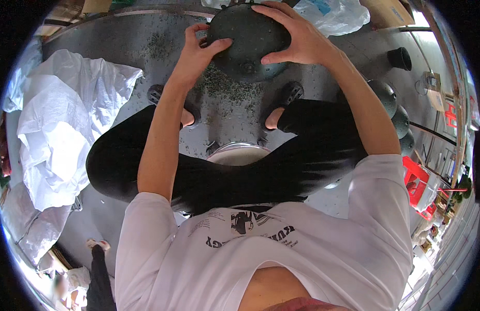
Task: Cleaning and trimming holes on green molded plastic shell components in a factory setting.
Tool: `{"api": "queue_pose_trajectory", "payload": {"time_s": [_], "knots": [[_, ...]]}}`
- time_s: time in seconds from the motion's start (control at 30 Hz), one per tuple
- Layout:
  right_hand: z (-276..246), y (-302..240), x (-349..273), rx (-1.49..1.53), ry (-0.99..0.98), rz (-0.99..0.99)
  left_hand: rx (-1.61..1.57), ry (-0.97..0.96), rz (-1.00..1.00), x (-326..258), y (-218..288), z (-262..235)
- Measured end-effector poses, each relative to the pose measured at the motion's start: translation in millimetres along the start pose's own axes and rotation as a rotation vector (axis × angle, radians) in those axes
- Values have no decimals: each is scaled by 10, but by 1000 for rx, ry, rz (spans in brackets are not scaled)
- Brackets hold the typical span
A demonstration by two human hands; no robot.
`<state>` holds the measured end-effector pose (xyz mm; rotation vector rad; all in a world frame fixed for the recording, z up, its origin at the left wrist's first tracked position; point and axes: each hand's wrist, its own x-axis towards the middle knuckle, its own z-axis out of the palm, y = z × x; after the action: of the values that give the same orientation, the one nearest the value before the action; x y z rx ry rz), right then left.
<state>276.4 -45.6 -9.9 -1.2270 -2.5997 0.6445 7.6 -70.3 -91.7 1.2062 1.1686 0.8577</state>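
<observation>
Object (pixel 247 39): one, round, dark; hands (pixel 195 56) (pixel 305 40) touching: two.

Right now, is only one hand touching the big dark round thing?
No, the left hand and the right hand are both touching the dark round thing, one on each side.

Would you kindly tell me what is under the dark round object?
Beside the dark round object, gray floor and dark bits show; whatever lies directly beneath it is covered.

White printed T-shirt (pixel 323 243), black trousers (pixel 224 181)
</observation>
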Motion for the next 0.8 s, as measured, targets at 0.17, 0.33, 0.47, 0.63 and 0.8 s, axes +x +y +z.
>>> {"api": "queue_pose_trajectory", "payload": {"time_s": [0.17,0.33,0.47,0.63,0.8], "knots": [[-3,-44,-11,12,-42,46,44,38,-59,-43,48,82],[2,-60,9,3,-23,14,73,83,-84,-32,49,80],[40,17,27,11,-12,-22,-37,56,-88,-7,44,45],[56,76,-32,166,54,58,12,42,-78,-55,107,65],[14,46,41,-49,-50,151,-85,76,-152,-79,109,59]]}}
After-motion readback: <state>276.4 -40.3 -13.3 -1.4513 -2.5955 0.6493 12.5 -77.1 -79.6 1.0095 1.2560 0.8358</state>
